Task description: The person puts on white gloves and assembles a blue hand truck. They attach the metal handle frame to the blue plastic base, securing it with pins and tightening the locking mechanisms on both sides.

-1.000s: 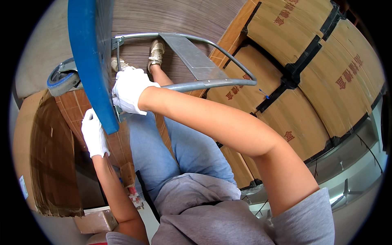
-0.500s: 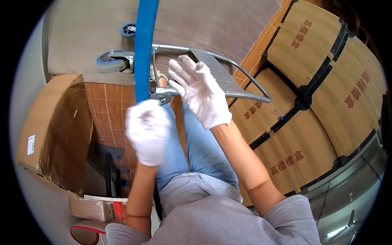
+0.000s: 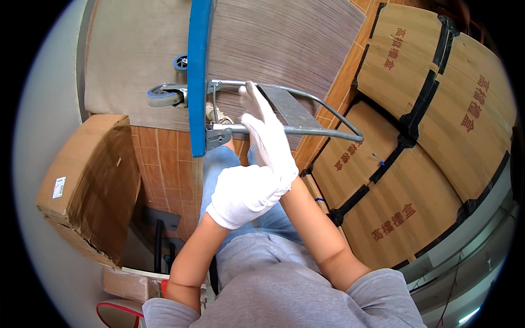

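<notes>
Both my hands wear white gloves. My left hand (image 3: 243, 197) is closed around the wrist end of the glove on my right hand (image 3: 268, 139). The fingers of my right hand stretch upward, and nothing is in its palm. Just beyond the hands, a platform trolley stands on edge, its blue deck (image 3: 199, 82) seen edge-on. Its grey metal handle frame (image 3: 328, 133) juts out to the right, partly behind my right hand. Two caster wheels (image 3: 165, 95) stick out on the left side of the deck.
Large cardboard boxes (image 3: 437, 158) with black-taped edges stand at my right. A worn cardboard box (image 3: 82, 186) leans at the left, near a pale wall. Brown floor tiles (image 3: 158, 164) lie below, with a grey-brown sheet or panel (image 3: 136, 49) farther ahead.
My left hand has moved right and taken hold of the right glove's wrist end. My right hand has turned edge-on, fingers still stretched. The view has shifted slightly.
</notes>
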Action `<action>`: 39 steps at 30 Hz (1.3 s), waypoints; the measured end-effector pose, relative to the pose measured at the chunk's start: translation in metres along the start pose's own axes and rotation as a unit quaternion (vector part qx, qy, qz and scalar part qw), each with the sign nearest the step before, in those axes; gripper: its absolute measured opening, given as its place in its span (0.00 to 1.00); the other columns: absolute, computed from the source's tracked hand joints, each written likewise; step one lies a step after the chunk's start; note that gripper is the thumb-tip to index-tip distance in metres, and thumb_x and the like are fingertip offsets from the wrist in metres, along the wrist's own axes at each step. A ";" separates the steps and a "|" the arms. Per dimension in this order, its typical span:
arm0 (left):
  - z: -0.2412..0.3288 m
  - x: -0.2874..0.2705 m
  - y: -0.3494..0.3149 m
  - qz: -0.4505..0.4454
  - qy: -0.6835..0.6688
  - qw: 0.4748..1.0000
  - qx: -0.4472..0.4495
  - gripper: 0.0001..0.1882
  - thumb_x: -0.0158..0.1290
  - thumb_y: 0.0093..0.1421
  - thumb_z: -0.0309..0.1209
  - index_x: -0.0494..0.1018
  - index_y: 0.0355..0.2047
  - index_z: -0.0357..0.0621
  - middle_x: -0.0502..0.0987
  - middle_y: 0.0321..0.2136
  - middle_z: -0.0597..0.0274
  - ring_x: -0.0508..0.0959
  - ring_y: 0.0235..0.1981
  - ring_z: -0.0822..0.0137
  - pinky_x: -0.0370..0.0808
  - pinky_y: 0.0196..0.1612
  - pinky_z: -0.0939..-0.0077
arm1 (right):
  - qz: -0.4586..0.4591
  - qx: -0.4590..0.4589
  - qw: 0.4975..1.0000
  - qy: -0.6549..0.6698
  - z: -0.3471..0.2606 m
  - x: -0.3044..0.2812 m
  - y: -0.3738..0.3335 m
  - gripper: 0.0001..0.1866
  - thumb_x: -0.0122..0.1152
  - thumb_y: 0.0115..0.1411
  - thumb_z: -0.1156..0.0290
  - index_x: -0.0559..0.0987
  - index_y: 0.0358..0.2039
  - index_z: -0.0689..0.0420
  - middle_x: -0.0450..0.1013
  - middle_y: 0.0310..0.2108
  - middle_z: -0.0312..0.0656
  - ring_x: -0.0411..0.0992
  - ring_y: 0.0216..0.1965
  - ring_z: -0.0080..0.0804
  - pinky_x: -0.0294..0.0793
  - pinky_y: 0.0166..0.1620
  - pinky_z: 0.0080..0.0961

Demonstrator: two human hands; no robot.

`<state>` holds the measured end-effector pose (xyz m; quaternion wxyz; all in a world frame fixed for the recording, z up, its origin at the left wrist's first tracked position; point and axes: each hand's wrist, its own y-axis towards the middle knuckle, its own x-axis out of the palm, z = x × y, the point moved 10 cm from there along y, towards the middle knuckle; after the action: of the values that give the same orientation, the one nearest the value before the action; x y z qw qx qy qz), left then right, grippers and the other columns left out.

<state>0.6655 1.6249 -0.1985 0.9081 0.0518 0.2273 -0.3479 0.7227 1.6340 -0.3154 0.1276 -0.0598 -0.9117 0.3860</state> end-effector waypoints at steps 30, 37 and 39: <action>0.026 0.004 0.006 0.115 -0.074 0.982 -0.133 0.07 0.58 0.57 0.25 0.72 0.24 0.43 0.71 0.18 0.63 0.70 0.19 0.70 0.68 0.25 0.77 | -0.087 -0.081 0.954 0.276 -0.081 -0.022 -0.055 0.29 0.47 0.67 0.52 0.68 0.55 0.68 0.72 0.49 0.54 0.69 0.54 0.43 0.65 0.61 0.39; -0.074 -0.027 -0.043 0.287 -0.261 0.827 -0.407 0.12 0.50 0.66 0.37 0.76 0.43 0.42 0.76 0.30 0.69 0.68 0.26 0.82 0.67 0.30 0.88 | -0.138 0.044 0.945 0.293 -0.029 -0.009 -0.042 0.30 0.48 0.66 0.51 0.72 0.52 0.68 0.75 0.46 0.51 0.73 0.46 0.39 0.72 0.51 0.33; -0.081 -0.027 -0.031 0.288 -0.345 0.805 -0.387 0.15 0.50 0.67 0.39 0.75 0.45 0.42 0.78 0.33 0.67 0.73 0.31 0.81 0.71 0.34 0.86 | -0.192 0.091 0.916 0.341 -0.017 0.015 -0.047 0.32 0.49 0.65 0.50 0.70 0.53 0.70 0.72 0.47 0.53 0.72 0.49 0.39 0.71 0.53 0.36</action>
<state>0.5970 1.6388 -0.2567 0.9299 -0.3641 -0.0107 0.0511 0.7123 1.6163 -0.2675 0.5077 0.0003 -0.7677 0.3911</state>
